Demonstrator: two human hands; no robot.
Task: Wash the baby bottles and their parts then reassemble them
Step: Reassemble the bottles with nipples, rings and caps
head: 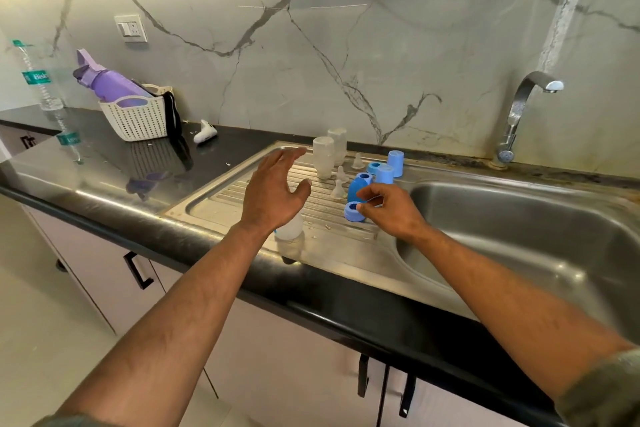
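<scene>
Now right hand (391, 210) fingers (369, 206) pinch ring's (354, 211) edge.

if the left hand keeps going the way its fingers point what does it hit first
Most likely the nearer clear plastic bottle body standing on the ribbed steel drainboard. The left hand is open, its fingers pointing up and right toward it. Depth is unclear, so it might pass over it.

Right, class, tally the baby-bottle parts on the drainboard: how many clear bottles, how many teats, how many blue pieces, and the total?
Bottles: 3
Teats: 3
Blue pieces: 5
Total: 11
</scene>
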